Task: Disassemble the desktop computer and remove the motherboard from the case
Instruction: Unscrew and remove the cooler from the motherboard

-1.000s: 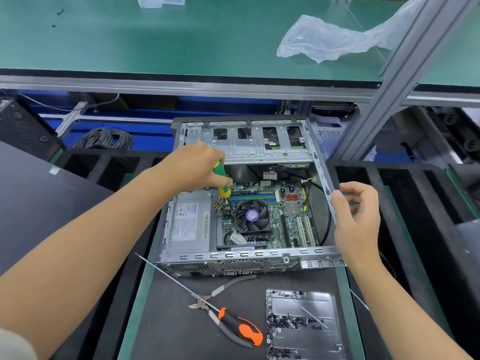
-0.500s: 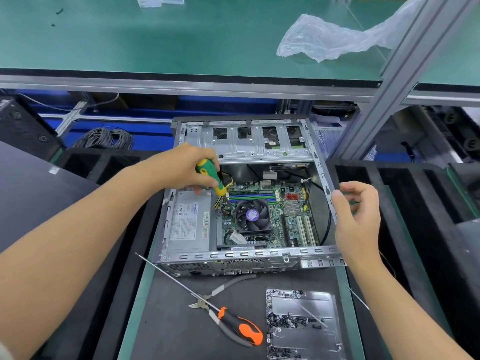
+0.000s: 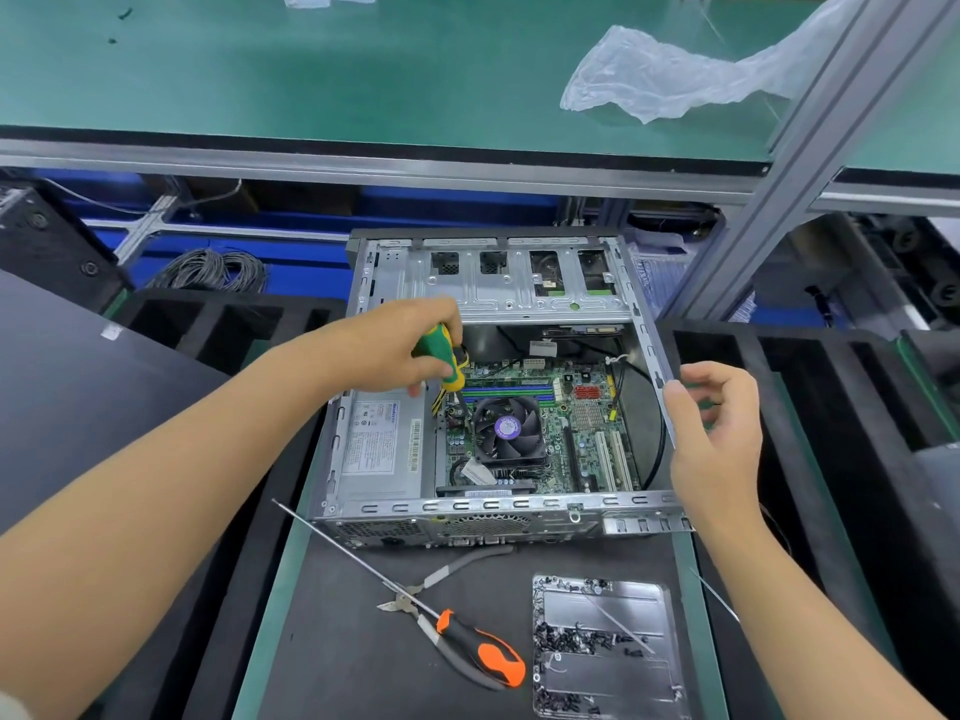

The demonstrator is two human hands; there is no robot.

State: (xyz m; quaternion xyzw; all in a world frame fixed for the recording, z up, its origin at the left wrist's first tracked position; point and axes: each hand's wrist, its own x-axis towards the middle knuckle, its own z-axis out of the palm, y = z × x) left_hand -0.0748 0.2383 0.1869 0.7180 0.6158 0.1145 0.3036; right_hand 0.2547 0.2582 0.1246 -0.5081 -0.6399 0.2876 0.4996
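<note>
Now the case (image 3: 498, 298) lies open on the dark worktop (image 3: 337, 641), side panel already off, and the motherboard (image 3: 571, 433) sits flat on its floor, not yet out. The left hand (image 3: 400, 350) is wrapped round the green-and-yellow screwdriver (image 3: 441, 358), fingers (image 3: 415, 389) curled tight on the handle, with the shaft angled down toward the board's upper left corner, between the power supply (image 3: 382, 444) and the cooler fan (image 3: 509, 431); whether the tip is seated in a screw I cannot tell, the spot is too small and shadowed. Over on the other side, the right hand (image 3: 714, 433) steadies the case's right wall, thumb hooked on the metal rim, the other fingers loosely bent just beyond it. So how far along? By my reading, early to middle: a tray (image 3: 602, 605) near the front edge holds a scatter of dark screws, so plenty of fasteners are out, yet the power supply, the fan, the memory sticks and the black cables inside all remain in place. The board looks fully seated, with its connectors apparently plugged in. Left to do, I would judge: the board screws, the cable unplugging, then the lift. An orange-handled screwdriver (image 3: 483, 652) and a pair of pliers (image 3: 441, 579) wait crossed in front of the case, unused.
</note>
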